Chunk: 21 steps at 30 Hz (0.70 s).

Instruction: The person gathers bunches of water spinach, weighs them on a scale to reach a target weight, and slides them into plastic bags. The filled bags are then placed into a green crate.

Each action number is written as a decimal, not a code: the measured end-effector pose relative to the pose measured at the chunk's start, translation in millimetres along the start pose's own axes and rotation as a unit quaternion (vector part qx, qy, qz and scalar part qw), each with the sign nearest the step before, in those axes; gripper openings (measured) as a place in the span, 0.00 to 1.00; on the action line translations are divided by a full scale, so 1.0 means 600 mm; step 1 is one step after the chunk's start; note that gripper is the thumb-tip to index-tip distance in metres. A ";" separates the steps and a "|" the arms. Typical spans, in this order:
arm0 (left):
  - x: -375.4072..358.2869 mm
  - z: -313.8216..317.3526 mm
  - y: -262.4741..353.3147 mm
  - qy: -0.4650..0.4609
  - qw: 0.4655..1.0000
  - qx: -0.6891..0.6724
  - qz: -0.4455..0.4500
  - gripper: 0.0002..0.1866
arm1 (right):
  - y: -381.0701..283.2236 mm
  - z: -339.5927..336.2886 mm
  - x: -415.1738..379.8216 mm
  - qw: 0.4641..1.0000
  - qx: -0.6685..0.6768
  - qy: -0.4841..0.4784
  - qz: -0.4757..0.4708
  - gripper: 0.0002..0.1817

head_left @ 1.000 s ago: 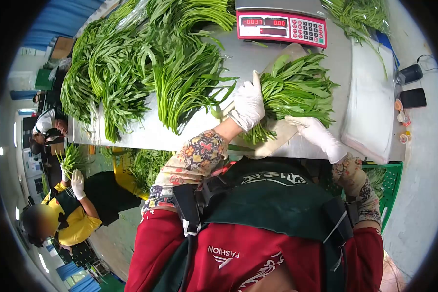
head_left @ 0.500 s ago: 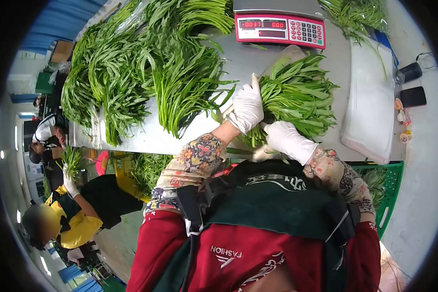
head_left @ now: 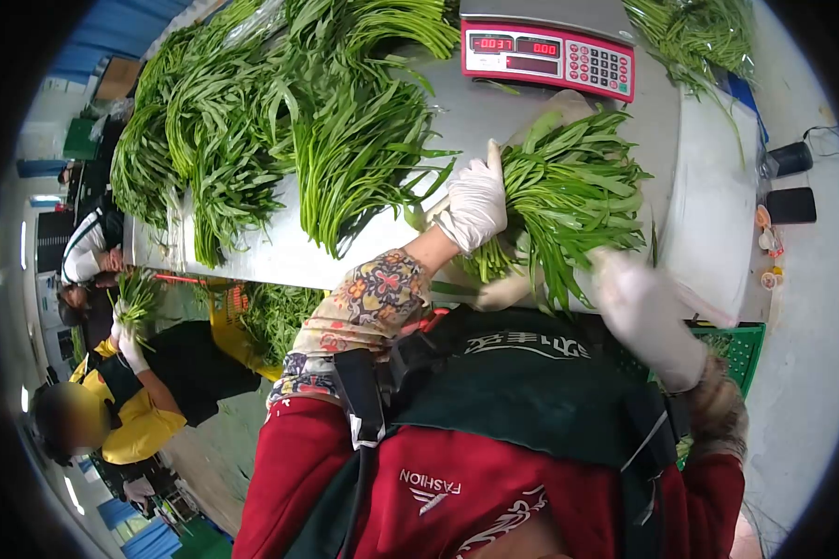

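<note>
Stainless steel fills the middle of the room: a long metal worktable (head_left: 280, 252) heaped along its far side with loose piles of long-stemmed green leafy vegetables (head_left: 252, 140). At the far left, beside the table, a co-worker in a yellow shirt and black apron (head_left: 149, 401) holds up a small bunch of greens (head_left: 138, 296) in white-gloved hands.

Nearer the middle, the person's left hand (head_left: 475, 200), in a white glove with a flowered sleeve behind it, lies flat with fingers together on top of a bundle of green leafy stalks (head_left: 569, 191). It presses on the bundle near the cut stem ends, where the stalks are gathered. The bundle rests on the table near its front edge, on a pale sheet (head_left: 508, 291) that shows under the stems. Its long axis runs slantwise: stem ends point towards the person and to the left, leaf tips fan out away and to the right, towards the scale.

Behind it stands a red-fronted electronic scale with a steel pan (head_left: 550, 61); its display digits appear mirrored and I cannot read them with certainty. On the person's red top the word "FASHION" (head_left: 431, 483) appears reversed.

Right of the bundle, the right hand (head_left: 648, 312), also white-gloved, is blurred, off the greens and holding nothing I can make out; whether its fingers are spread I cannot tell. A green plastic crate (head_left: 741, 349) sits beyond it.
</note>
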<state>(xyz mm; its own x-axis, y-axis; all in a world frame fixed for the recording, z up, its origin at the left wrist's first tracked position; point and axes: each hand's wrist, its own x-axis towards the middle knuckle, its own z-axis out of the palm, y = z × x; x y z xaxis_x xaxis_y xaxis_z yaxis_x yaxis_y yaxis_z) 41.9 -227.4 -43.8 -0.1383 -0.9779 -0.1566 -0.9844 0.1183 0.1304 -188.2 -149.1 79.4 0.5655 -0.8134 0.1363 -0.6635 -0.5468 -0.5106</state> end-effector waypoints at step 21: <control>0.005 -0.016 -0.004 -0.066 0.997 -0.025 0.002 0.58 | 0.127 0.158 0.055 0.904 -0.187 -0.092 -0.375 0.12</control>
<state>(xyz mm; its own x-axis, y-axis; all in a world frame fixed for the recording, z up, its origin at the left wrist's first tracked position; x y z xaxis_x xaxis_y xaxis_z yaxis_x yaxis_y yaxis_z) 44.8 -232.4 -35.5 -0.1577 -0.9458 -0.2840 -0.9778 0.1094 0.1787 -173.7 -199.0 -35.5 0.9736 -0.1592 0.1638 -0.1602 -0.9871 -0.0069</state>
